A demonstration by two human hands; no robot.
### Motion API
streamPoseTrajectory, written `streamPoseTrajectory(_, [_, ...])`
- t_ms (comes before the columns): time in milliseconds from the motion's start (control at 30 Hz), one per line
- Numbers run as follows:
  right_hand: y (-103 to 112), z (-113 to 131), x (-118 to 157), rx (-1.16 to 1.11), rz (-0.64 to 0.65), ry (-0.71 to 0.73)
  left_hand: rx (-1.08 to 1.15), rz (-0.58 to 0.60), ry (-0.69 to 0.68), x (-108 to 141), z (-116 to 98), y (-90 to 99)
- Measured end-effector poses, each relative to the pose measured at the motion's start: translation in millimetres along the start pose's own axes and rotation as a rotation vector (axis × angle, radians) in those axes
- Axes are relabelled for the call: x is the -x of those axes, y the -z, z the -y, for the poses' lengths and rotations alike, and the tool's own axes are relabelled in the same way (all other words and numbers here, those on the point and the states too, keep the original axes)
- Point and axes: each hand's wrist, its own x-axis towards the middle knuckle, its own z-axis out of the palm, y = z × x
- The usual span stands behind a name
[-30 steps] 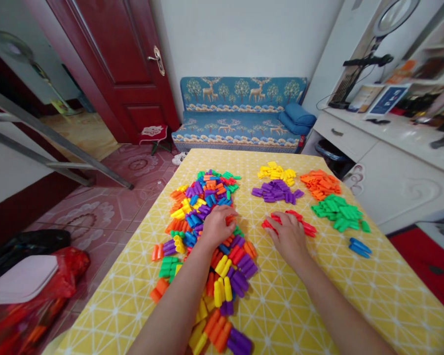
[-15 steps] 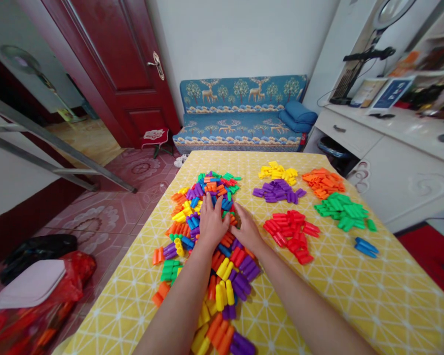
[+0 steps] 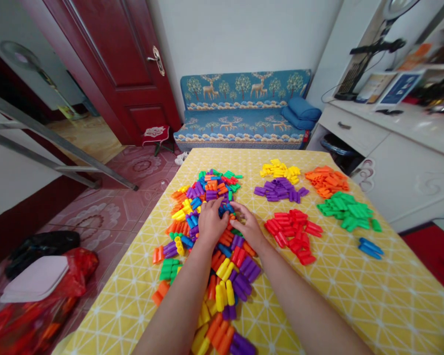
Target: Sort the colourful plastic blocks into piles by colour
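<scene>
A long mixed pile of coloured plastic pieces point(image 3: 185, 228) runs down the left half of the table. Over its upper middle, my left hand point(image 3: 211, 219) curls around blue pieces point(image 3: 225, 209), thumb and fingers bent toward them. My right hand point(image 3: 247, 224) touches the same blue pieces from the right, its fingers bent inward. To the right lie single-colour heaps: yellow point(image 3: 279, 170), purple point(image 3: 279, 189), red point(image 3: 292, 231), orange point(image 3: 325, 181) and green point(image 3: 346, 209). A few blue pieces point(image 3: 370, 247) lie apart at the right.
The pieces rest on a table with a yellow patterned cloth point(image 3: 303, 315). Beyond its far edge stands a blue sofa point(image 3: 240, 118). A white cabinet point(image 3: 403, 148) is at the right, and bags point(image 3: 40, 246) lie on the floor at the left.
The fingers of both my hands have curled inward and come closer together around blue pieces, which now show between them. The view has shifted slightly.
</scene>
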Motion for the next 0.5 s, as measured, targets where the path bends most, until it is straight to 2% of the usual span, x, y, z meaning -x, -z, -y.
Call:
streamPoseTrajectory(133, [-2,-1,-1,-0.014,-0.027,0.011,0.106,0.041,-0.035,1,-2,2.0])
streamPoseTrajectory(367, [1,-7,-1,-0.053,-0.126,0.025,0.323,0.032,-0.142,1,-9,4.9])
streamPoseTrajectory(500, [3,-14,-2,-0.098,-0.181,0.006,0.418,0.034,-0.141,2,-11,6.1])
